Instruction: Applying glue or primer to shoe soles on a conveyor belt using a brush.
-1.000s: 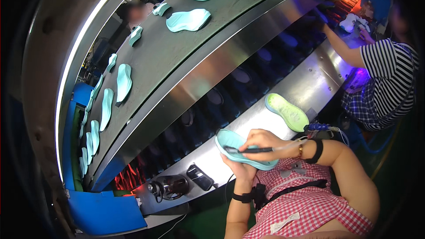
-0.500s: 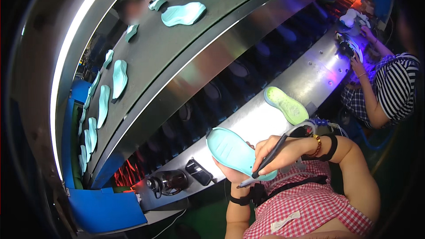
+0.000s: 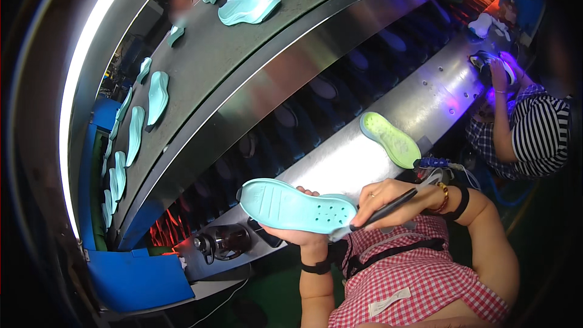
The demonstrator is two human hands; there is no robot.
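My left hand (image 3: pixel 296 235) is closed around a turquoise shoe sole (image 3: pixel 285 205), supporting it from beneath with fingertips showing at its far edge. The sole's inner face is turned up, with grooves at the left end and a cluster of small holes toward the right. In my right hand (image 3: pixel 388 201) is a dark-handled brush (image 3: pixel 384 209). Its pale tip (image 3: pixel 341 232) is at the sole's near right edge; whether it touches cannot be made out. A yellow-green shoe sole (image 3: pixel 392 140) lies on the metal bench (image 3: pixel 340 163) beyond my right hand.
Turquoise soles (image 3: pixel 249 8) are spread along a dark conveyor belt (image 3: pixel 203 54) above the bench. A dark jug (image 3: pixel 226 242) and a black tray-like object (image 3: pixel 265 234) are at left. Shoes sit under the conveyor. A co-worker in striped sleeves (image 3: pixel 542 127) handles a shoe at right.
My left hand has shifted the sole left and turned it flatter, so its holed end shows. The brush has moved up to its right edge. The co-worker's hands have moved.
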